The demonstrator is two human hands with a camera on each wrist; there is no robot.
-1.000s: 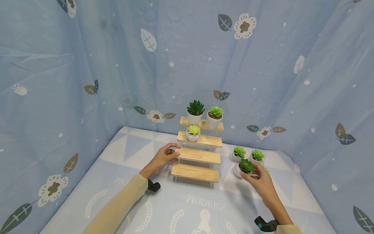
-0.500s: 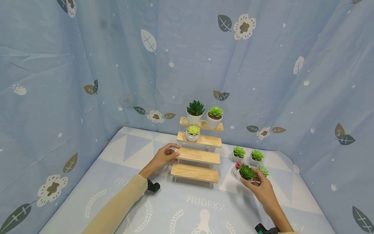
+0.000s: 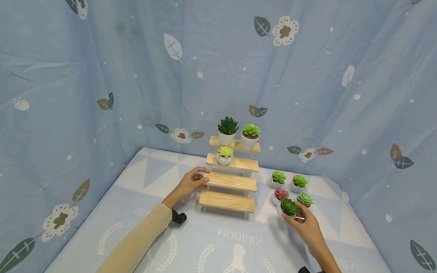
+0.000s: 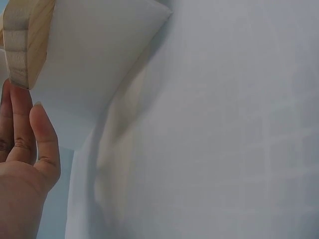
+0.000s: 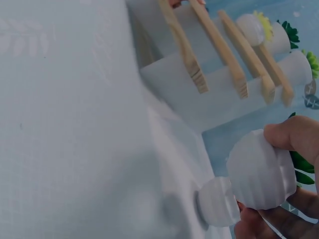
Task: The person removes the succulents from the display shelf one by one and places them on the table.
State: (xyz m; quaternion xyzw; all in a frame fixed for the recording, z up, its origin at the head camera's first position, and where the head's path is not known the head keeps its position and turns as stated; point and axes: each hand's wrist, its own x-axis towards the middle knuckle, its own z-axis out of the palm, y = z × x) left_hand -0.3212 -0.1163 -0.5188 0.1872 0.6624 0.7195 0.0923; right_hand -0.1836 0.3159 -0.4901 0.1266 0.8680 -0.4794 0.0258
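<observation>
My right hand (image 3: 308, 227) pinches the rim of a small potted succulent (image 3: 289, 207) between thumb and fingers. Its pot (image 5: 259, 169) is white and ribbed, held tilted above the tabletop, with dark green leaves partly behind the fingers. Just behind it stands a pink-red succulent (image 3: 281, 194), whose white pot (image 5: 218, 201) sits on the cloth. My left hand (image 3: 189, 184) is at the left end of a wooden four-tier stand (image 3: 232, 182), beside the second step from the bottom. In the left wrist view its fairly straight fingers (image 4: 22, 119) reach the board's end (image 4: 25, 45).
On the top step are a dark green succulent (image 3: 227, 131) and a bright green one (image 3: 250, 136). A yellow-green succulent (image 3: 224, 154) stands one step below. Right of the stand, more green succulents (image 3: 299, 182) stand on the patterned cloth (image 3: 191, 242). A blue curtain (image 3: 218, 76) hangs behind.
My right hand has drawn the dark green succulent slightly toward me and right, uncovering the pink-red one and a pale green one. The left hand has stayed at the stand.
</observation>
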